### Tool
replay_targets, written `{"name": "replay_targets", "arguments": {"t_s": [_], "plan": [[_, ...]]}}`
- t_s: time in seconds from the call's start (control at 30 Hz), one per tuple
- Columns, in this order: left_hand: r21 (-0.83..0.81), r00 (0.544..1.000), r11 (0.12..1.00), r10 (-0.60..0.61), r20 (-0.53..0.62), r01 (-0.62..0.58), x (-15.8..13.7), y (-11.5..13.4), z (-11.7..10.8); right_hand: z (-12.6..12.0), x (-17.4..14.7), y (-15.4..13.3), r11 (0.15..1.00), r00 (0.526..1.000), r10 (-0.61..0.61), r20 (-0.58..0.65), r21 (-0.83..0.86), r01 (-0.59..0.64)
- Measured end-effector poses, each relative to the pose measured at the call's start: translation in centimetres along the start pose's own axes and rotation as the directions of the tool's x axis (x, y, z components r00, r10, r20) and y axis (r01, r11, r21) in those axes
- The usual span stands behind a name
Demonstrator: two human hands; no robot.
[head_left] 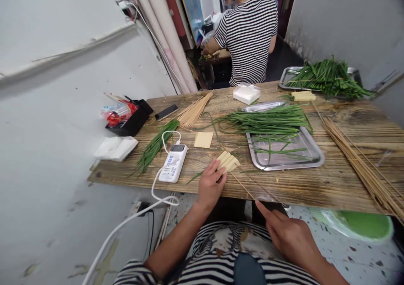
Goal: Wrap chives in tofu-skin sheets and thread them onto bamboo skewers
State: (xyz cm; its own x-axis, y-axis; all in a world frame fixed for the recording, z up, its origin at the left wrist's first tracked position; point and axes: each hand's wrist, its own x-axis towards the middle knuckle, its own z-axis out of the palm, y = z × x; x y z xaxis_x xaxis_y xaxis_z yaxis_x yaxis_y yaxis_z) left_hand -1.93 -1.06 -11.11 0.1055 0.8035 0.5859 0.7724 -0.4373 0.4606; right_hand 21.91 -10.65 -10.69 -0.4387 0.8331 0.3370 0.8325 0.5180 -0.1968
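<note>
My left hand (211, 183) holds a row of several pale yellow rolls (228, 161), which look like rolled tofu skin, against the wooden table. From their right side a thin bamboo skewer (242, 185) runs toward me. My right hand (291, 231) grips the skewer's near end at the table's front edge, index finger stretched along it. Whether the tip has gone into the rolls is hidden. A flat pale yellow square sheet (203, 139) lies beyond my left hand. To the right, a metal tray (288, 162) carries long green chives (271, 121).
Loose skewers (195, 111) lie at the back, with another bundle (362, 163) at right. A white power bank (173, 163) with a cable, chives (158, 147), a phone (166, 112) and a black box (132, 123) occupy the left. A person in stripes (251, 36) sits beyond the table.
</note>
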Motion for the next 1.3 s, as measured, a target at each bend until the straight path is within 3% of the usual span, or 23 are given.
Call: {"name": "replay_targets", "arguments": {"t_s": [0.33,0.8,1.3], "plan": [[-0.022,1.000,1.000,0.003,-0.009,-0.004,-0.3,0.0,0.1,0.0,-0.1,0.2,0.999,0.996,-0.023,0.081,-0.030,0.026],[0.022,0.998,0.998,0.056,0.024,-0.056,0.0,-0.1,-0.4,0.4,0.4,-0.2,1.000,0.997,0.011,0.070,-0.016,-0.010],[0.052,0.993,0.992,0.110,0.038,-0.112,0.3,-0.1,-0.8,-0.1,1.8,-0.1,0.996,0.986,-0.082,0.148,-0.025,0.087]]}}
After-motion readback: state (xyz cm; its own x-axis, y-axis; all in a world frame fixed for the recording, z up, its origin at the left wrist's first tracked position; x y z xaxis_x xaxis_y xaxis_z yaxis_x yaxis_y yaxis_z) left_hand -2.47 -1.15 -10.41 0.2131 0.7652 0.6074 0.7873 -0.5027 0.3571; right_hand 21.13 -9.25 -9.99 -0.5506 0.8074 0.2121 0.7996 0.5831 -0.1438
